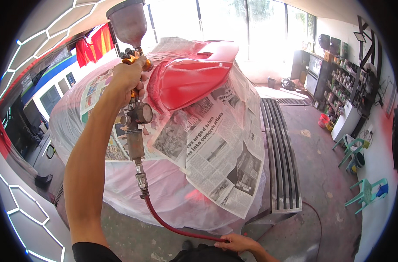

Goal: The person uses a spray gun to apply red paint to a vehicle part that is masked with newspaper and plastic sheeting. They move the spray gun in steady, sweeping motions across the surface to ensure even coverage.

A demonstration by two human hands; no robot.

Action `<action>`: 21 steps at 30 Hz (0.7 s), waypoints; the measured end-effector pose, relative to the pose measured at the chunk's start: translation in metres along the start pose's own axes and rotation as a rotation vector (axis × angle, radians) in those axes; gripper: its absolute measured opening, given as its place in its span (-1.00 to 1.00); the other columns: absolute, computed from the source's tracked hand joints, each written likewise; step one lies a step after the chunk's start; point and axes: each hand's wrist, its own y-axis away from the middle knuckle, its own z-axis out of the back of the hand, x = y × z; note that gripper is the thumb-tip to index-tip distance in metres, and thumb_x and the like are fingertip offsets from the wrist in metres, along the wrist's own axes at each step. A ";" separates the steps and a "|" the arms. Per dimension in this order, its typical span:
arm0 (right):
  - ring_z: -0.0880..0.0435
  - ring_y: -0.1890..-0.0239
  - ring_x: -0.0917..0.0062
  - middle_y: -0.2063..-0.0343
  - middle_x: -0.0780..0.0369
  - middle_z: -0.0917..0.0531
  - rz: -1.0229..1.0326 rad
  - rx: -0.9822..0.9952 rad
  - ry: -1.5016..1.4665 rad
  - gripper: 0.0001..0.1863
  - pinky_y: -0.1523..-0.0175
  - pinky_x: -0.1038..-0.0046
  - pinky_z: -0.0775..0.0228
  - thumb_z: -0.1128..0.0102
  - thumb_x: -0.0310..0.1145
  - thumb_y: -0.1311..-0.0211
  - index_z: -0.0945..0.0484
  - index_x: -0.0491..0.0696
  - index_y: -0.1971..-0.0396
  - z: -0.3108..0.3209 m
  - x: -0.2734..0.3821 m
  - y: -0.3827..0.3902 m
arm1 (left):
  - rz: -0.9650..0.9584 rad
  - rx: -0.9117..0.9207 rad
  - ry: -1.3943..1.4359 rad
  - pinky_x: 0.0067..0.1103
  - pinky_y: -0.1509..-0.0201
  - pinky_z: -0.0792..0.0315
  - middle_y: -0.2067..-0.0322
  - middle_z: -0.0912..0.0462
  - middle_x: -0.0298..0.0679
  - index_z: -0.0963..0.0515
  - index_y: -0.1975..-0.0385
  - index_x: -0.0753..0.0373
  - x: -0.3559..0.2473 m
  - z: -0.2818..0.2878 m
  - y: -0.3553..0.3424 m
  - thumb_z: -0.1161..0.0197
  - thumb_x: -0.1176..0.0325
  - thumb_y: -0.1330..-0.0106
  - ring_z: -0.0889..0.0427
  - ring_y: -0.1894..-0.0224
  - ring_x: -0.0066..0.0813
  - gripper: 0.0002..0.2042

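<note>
My left hand (128,78), arm stretched forward, is wrapped round the handle of a spray gun (146,64). A grey paint cup (128,25) sits on top of the gun. Below the grip hang a round gauge (142,113) and a metal coupling joined to a red air hose (172,229). Down at the lower edge my right hand (237,243) is closed round that hose. Just beyond the gun lies a glossy red panel (192,83), bordered by newspaper (207,153) and clear plastic sheeting. The gun's nozzle is hidden behind my hand.
Plastic sheeting (168,179) covers the large form under the newspaper. To its right stands a dark slatted metal rack or ramp (281,161). Green chairs (368,192), a red bucket (323,119) and shelves of cans (340,85) line the right wall. A hose crosses the floor.
</note>
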 end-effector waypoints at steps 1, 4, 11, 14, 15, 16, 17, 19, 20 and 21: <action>-0.54 0.51 0.67 0.49 0.40 -0.60 0.003 0.003 0.005 -0.42 0.46 0.51 -0.41 -0.20 0.31 -0.42 -0.65 0.02 0.26 0.001 0.000 0.001 | 0.006 0.019 -0.003 -0.51 0.68 -0.42 0.41 -0.50 -0.20 -0.51 0.10 0.43 0.000 -0.003 0.004 -0.23 0.05 -0.54 -0.37 0.67 -0.57 -0.57; -0.54 0.47 0.64 0.49 0.38 -0.60 -0.011 0.029 0.021 -0.41 0.38 0.48 -0.40 -0.19 0.31 -0.43 -0.65 -0.01 0.26 0.001 0.006 0.005 | 0.004 0.080 0.011 -0.53 0.68 -0.42 0.42 -0.49 -0.25 -0.51 0.11 0.39 -0.001 -0.010 0.012 -0.23 0.04 -0.54 -0.36 0.67 -0.61 -0.58; -0.56 0.35 0.58 0.45 0.33 -0.62 -0.062 0.051 0.016 -0.37 0.20 0.41 -0.41 -0.15 0.32 -0.45 -0.67 -0.05 0.22 -0.002 -0.006 0.013 | -0.025 0.226 0.031 -0.59 0.68 -0.42 0.49 -0.47 -0.38 -0.46 0.21 0.22 -0.008 -0.040 0.033 -0.26 -0.01 -0.52 -0.34 0.71 -0.73 -0.63; -0.56 0.34 0.58 0.44 0.33 -0.62 -0.039 0.045 0.009 -0.37 0.19 0.41 -0.40 -0.15 0.32 -0.45 -0.67 -0.06 0.21 -0.003 -0.014 0.017 | -0.029 0.247 0.038 -0.59 0.67 -0.43 0.46 -0.47 -0.38 -0.47 0.16 0.23 -0.014 -0.057 0.045 -0.24 -0.02 -0.53 -0.33 0.70 -0.75 -0.62; -0.56 0.34 0.58 0.44 0.33 -0.62 -0.033 0.041 0.007 -0.37 0.19 0.41 -0.40 -0.15 0.31 -0.45 -0.66 -0.06 0.20 -0.003 -0.016 0.018 | -0.034 0.263 0.040 -0.60 0.66 -0.43 0.45 -0.47 -0.38 -0.48 0.15 0.23 -0.014 -0.063 0.048 -0.24 -0.02 -0.53 -0.33 0.70 -0.75 -0.62; -0.54 0.40 0.61 0.47 0.35 -0.59 -0.021 0.018 -0.015 -0.41 0.28 0.44 -0.37 -0.18 0.28 -0.46 -0.64 -0.05 0.24 -0.004 -0.018 0.020 | -0.039 0.280 0.042 -0.60 0.66 -0.44 0.43 -0.47 -0.37 -0.48 0.13 0.24 -0.015 -0.068 0.050 -0.23 -0.03 -0.53 -0.33 0.69 -0.76 -0.62; -0.52 0.46 0.64 0.50 0.37 -0.56 -0.005 -0.001 -0.036 -0.44 0.36 0.47 -0.34 -0.20 0.25 -0.46 -0.62 -0.03 0.29 -0.005 -0.019 0.022 | -0.040 0.295 0.034 -0.60 0.65 -0.44 0.42 -0.47 -0.36 -0.48 0.11 0.24 -0.017 -0.072 0.053 -0.23 -0.03 -0.53 -0.33 0.69 -0.76 -0.61; -0.49 0.51 0.68 0.53 0.39 -0.53 -0.002 -0.016 -0.062 -0.47 0.43 0.51 -0.31 -0.22 0.21 -0.47 -0.61 -0.02 0.33 -0.007 -0.019 0.025 | -0.043 0.325 0.020 -0.61 0.65 -0.45 0.39 -0.47 -0.35 -0.48 0.06 0.25 -0.021 -0.080 0.059 -0.22 -0.03 -0.53 -0.33 0.68 -0.76 -0.60; -0.49 0.50 0.68 0.53 0.39 -0.53 -0.018 -0.014 -0.070 -0.48 0.42 0.51 -0.31 -0.22 0.21 -0.48 -0.61 -0.02 0.33 -0.007 -0.019 0.026 | -0.039 0.341 0.024 -0.61 0.65 -0.45 0.38 -0.47 -0.34 -0.48 0.05 0.26 -0.023 -0.085 0.062 -0.22 -0.03 -0.53 -0.33 0.67 -0.76 -0.59; -0.48 0.49 0.69 0.52 0.39 -0.53 -0.033 -0.012 -0.077 -0.48 0.40 0.51 -0.31 -0.22 0.21 -0.48 -0.61 -0.02 0.32 -0.007 -0.019 0.027 | -0.035 0.357 0.028 -0.61 0.64 -0.45 0.38 -0.47 -0.34 -0.48 0.03 0.26 -0.024 -0.089 0.064 -0.23 -0.03 -0.53 -0.34 0.67 -0.76 -0.59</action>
